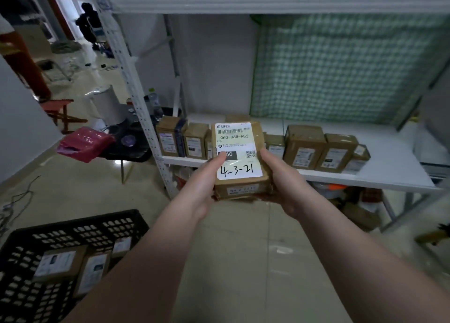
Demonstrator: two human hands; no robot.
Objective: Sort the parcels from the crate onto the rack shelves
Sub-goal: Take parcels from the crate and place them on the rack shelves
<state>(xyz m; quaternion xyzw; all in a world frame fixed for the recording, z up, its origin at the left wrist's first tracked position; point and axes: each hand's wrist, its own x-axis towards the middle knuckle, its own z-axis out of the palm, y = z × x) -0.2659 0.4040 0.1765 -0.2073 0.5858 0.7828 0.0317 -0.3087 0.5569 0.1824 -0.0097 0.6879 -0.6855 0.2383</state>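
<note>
the left grip (209, 176) and right grip (280, 176) clasp one brown parcel (258, 132) between them, fingers curled round its sides, the left thumb pressed onto its white label (239, 169) marked 4-3-21. the parcel hangs in the air just in front of the rack's middle shelf (394, 161), above the floor. its taped faces look slick, so a loosened clasp could let it drop. pushed in carelessly, it could topple the upright parcels (303, 145) lined along the shelf edge. a misread code would land it on the wrong shelf. remaining parcels (57, 264) lie in the black crate (80, 225).
</note>
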